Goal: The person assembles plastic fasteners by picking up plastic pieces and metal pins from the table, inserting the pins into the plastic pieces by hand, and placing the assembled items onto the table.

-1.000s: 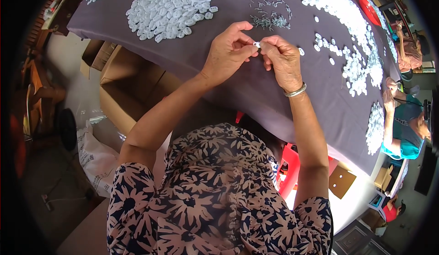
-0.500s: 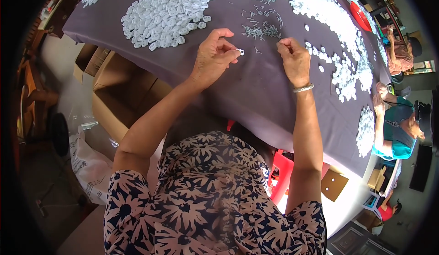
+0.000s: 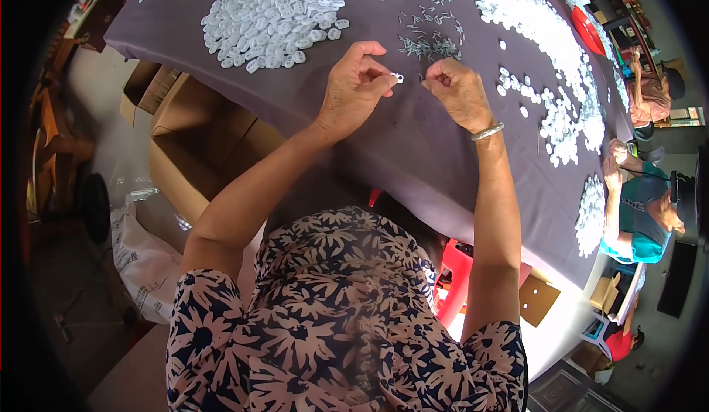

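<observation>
My left hand [image 3: 354, 87] hovers over the near part of the table, thumb and index finger pinching a small white plastic clip [image 3: 399, 79] with a hole in it. To its right, my right hand [image 3: 459, 93] is closed in a pinch, a bracelet on the wrist. A thin grey sliver, like a small screw [image 3: 422, 78], shows at its fingertips. Just beyond lies a loose heap of small grey screws [image 3: 432, 47]. The two hands are close together but do not touch.
A heap of white oval plastic pieces [image 3: 273, 21] lies at the far left. Many more white pieces [image 3: 535, 32] spread along the right. Red baskets [image 3: 588, 29] stand at the far right. An open cardboard box [image 3: 188, 153] sits below the table edge. A co-worker in teal [image 3: 639, 209] works at right.
My right hand has moved left and down to where loose screws lay, now near my left hand. The left hand keeps its pinch on the white clip. The view has shifted slightly.
</observation>
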{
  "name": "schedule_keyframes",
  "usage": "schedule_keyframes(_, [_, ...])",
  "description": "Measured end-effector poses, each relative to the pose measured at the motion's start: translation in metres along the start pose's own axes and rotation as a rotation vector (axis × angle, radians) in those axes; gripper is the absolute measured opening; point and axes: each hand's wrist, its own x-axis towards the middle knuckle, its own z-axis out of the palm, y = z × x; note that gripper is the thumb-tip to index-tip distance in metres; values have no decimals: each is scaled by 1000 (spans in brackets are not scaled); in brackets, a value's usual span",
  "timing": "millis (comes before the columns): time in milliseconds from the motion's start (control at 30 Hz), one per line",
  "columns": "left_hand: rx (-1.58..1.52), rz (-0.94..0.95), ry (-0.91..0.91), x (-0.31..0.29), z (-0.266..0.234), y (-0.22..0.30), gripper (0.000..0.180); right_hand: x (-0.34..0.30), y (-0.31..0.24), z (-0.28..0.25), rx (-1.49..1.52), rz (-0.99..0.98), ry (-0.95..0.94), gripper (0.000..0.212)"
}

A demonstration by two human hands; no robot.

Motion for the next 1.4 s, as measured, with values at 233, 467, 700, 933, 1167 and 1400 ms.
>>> schedule_keyframes(233, [-41, 10, -75, -3, 7, 6, 39, -13, 9, -13, 471, 105, -40, 4])
schedule_keyframes(467, [-31, -19, -123, -3, 11, 3, 41, -12, -17, -2, 688, 108, -6, 6])
schedule_keyframes(700, [-19, 1, -121, -2, 11, 0, 42, -12, -20, 7, 690, 123, -14, 12])
schedule_keyframes(933, [50, 4, -130, -2, 11, -1, 44, -13, -21, 9, 641, 154, -30, 14])
schedule_keyframes(1167, [61, -4, -130, -1, 10, -3, 46, -13, -20, 14, 610, 122, -41, 14])
schedule_keyframes(1400, [96, 19, -100, -1, 11, -8, 39, -13, -22, 17, 539, 66, -27, 12])
